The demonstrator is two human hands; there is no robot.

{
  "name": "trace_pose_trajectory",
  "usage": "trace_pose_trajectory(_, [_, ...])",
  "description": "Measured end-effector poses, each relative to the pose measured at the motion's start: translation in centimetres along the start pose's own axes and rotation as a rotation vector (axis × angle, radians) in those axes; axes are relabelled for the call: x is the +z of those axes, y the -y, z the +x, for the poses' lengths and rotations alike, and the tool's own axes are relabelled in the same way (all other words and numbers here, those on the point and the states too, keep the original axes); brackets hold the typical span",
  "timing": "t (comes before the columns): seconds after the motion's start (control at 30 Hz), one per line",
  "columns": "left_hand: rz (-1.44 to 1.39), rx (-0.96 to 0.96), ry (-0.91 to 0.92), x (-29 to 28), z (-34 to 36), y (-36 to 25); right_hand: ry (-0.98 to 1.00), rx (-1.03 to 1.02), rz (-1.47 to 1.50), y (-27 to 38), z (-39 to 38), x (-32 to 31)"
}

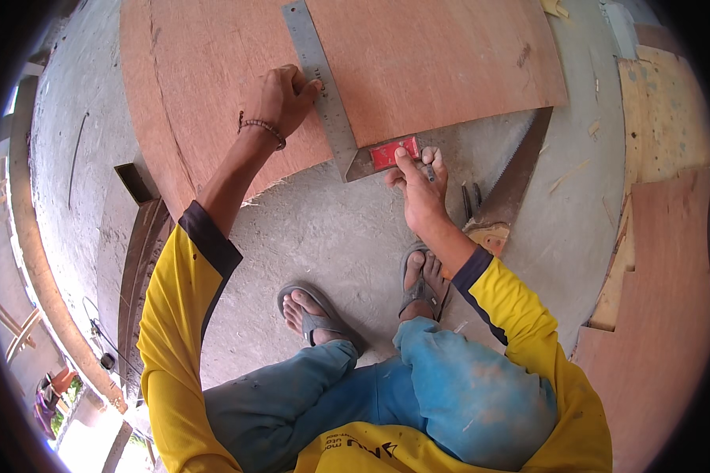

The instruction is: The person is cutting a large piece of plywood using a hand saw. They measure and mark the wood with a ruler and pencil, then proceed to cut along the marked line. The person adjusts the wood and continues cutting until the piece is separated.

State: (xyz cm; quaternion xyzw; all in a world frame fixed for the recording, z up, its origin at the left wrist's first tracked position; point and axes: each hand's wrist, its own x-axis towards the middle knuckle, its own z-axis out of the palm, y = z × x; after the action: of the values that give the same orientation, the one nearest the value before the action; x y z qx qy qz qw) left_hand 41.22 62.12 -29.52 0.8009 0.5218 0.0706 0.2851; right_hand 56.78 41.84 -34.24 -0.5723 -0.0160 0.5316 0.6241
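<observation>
A steel try square [323, 79] lies with its long blade across a reddish-brown plywood sheet [450, 63]. Its red handle sits just off the sheet's near edge. My left hand [280, 102] rests on the plywood, fingers curled, the thumb pressed against the left side of the blade. With my right hand [422, 185] I grip the red handle, thumb on top. A short, dark, pencil-like stick [428, 172] also pokes out between the right fingers; its kind is unclear. The plywood's near edge looks rough and splintered on the left.
A handsaw [517, 173] lies on the concrete floor [292, 229] right of my right hand, partly under the plywood, beside a dark two-pronged tool [471, 201]. More plywood pieces [647, 292] lie at the right. A metal channel [138, 236] lies at the left. My sandalled feet are below.
</observation>
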Motion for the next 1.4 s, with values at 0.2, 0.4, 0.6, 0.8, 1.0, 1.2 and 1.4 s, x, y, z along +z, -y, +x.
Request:
trace_pose_trajectory(0.2, [-0.008,0.012,0.0,0.1,0.1,0.3,0.003,0.005,-0.01,-0.1,0.2,-0.2])
trace_pose_trajectory(0.4, [-0.054,-0.002,-0.01,0.2,0.1,0.0,-0.01,-0.001,0.016,-0.4,0.4,-0.3])
trace_pose_trajectory(0.6, [-0.049,-0.009,-0.015,0.1,0.1,0.2,0.022,-0.022,0.002,0.3,0.3,0.0])
trace_pose_trajectory(0.8, [0.014,-0.002,-0.021,0.2,0.4,0.4,0.071,-0.016,-0.077,0.8,0.2,-0.4])
trace_pose_trajectory(1.0, [0.031,0.039,-0.087,0.6,0.3,0.4,-0.009,-0.016,-0.164,1.9,-0.6,-1.0])
trace_pose_trajectory(1.2, [-0.006,0.011,-0.095,0.5,0.2,0.3,-0.02,-0.498,-0.417,4.2,-2.6,-5.3])
trace_pose_trajectory(1.4, [-0.019,-0.029,-0.068,0.7,0.4,0.0,0.253,-0.794,-0.606,8.4,2.8,2.3])
